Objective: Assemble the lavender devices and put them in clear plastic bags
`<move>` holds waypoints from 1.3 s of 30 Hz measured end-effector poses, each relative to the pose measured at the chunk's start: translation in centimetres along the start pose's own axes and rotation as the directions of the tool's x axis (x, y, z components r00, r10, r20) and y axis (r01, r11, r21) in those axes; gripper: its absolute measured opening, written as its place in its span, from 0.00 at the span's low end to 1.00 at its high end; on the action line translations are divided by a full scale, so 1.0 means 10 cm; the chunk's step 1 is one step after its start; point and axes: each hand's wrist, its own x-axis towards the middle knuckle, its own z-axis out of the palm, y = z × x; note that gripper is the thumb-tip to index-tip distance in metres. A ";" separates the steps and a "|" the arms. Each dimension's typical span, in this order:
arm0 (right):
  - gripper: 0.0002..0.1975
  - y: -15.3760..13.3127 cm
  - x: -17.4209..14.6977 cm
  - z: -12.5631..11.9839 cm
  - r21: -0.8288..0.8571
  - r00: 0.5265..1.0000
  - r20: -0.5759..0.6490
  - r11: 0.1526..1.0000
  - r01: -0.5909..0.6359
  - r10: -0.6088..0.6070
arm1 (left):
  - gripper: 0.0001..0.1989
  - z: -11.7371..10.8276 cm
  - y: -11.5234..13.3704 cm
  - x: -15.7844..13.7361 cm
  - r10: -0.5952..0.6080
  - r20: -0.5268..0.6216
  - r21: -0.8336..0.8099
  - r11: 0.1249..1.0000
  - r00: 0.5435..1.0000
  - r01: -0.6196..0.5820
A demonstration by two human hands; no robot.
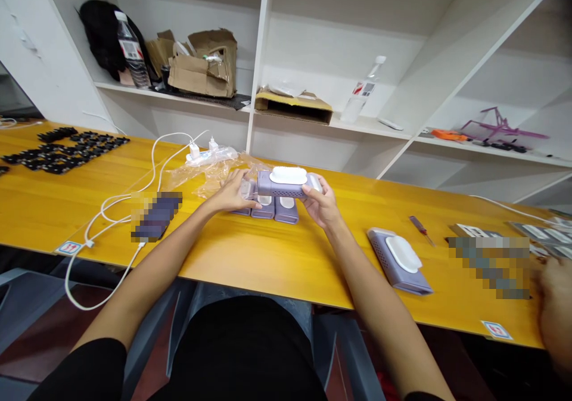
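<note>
My right hand (322,203) grips the right end of a light-purple box-shaped device (264,185) with a white oval pad on top and small holes along its side. The device is raised above the table. To its left, my left hand (235,191) curves its fingers and thumb around a pale purple piece (247,189), partly hidden by the hand. Under both hands, similar purple devices (286,210) stand side by side in a row on the table. Another purple device (399,261) with a white pad lies apart, right of my right forearm.
Crumpled clear plastic (201,177) and a power strip (210,155) lie behind my left hand. A phone (157,217) with a white cable is at left, with many black parts (67,149) beyond. A screwdriver (420,229) and another person's hand (556,305) are at right.
</note>
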 end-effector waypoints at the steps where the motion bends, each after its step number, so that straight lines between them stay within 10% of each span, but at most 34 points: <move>1: 0.30 0.00 0.00 0.01 -0.007 1.000 0.002 1.000 0.008 -0.008 | 0.53 0.01 0.01 0.00 0.009 -0.014 0.013 1.000 1.000 -0.009; 26: 0.40 0.00 -0.10 0.11 -0.341 0.960 0.142 0.899 0.276 -0.241 | 0.46 0.04 0.26 -0.08 0.060 -0.139 0.155 0.987 0.988 -0.039; 39: 0.39 0.01 -0.14 0.14 -0.406 0.921 0.212 0.828 0.388 -0.328 | 0.44 -0.02 0.30 -0.09 0.271 -0.100 0.076 0.961 0.957 -0.264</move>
